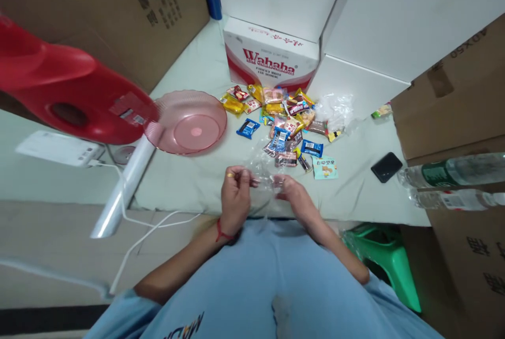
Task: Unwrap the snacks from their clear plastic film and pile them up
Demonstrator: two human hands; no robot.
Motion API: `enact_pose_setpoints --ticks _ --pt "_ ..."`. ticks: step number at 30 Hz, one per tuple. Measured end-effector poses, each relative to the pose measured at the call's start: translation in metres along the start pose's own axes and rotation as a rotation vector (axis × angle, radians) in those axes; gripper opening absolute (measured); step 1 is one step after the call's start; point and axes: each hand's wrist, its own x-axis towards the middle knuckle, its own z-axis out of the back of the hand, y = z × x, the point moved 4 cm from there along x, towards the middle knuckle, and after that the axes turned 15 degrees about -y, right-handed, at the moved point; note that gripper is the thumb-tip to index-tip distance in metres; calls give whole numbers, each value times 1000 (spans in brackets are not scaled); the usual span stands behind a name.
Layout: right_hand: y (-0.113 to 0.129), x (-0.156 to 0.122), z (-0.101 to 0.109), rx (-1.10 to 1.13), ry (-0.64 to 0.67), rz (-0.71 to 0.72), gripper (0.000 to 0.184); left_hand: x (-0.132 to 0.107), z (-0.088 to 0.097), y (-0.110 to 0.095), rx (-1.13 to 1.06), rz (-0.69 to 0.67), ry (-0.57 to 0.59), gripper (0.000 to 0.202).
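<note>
Between my two hands a clear plastic bag (265,171) is stretched, just over the table's near edge. My left hand (236,190), with a ring and a red string bracelet, pinches its left side between thumb and fingers. On the other side my right hand (296,196) grips the bag too; its fingertips are slightly blurred. Right beyond the bag lies a loose heap of wrapped snacks (292,128) in yellow, red, pink and blue packets. A pale teal packet (325,168) lies at the heap's near right. To the left stands a pink clear plastic plate (165,133) with a ribbed rim.
A red plastic object (90,91) juts in from the left, above a plastic-film roll (122,191) and a white power strip (59,149). Behind stands a Wahaha carton (272,57). Crumpled clear plastic (335,110), a phone (386,167) and two bottles (453,170) are rightward; a green stool (386,260) below.
</note>
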Motion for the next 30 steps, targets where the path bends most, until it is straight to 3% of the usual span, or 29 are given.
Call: enact_pose_setpoints --ticks 2,4,9,14,17,19,21,23,26,28,30 --pt "-1 -5 -18 -47 -9 88 62 -5 -3 2 20 -7 42 37" --pt "3 1 -17 -40 -71 129 54 0 -1 6 -35 44 12 38" --pt "3 28 26 167 -89 -97 50 40 22 16 -156 163 -132 44" --pt "-10 54 63 203 -93 -262 52 88 47 33 -24 347 16 38" --pt "-23 66 69 138 -114 -292 53 106 63 40 147 342 -18 30" --pt "-29 70 68 116 -130 -271 53 109 74 34 268 164 -119 30" --pt "-32 70 64 110 -121 -248 53 98 80 16 359 -175 -226 31" --pt "-35 68 59 111 -102 -245 53 75 72 -2 422 -536 -182 35" --pt "-36 65 54 111 -84 -271 54 38 39 -6 542 -827 235 41" --pt "-35 65 55 105 -81 -276 56 26 21 5 645 -878 479 35" --pt "-33 68 60 102 -81 -268 56 26 15 15 704 -906 600 28"
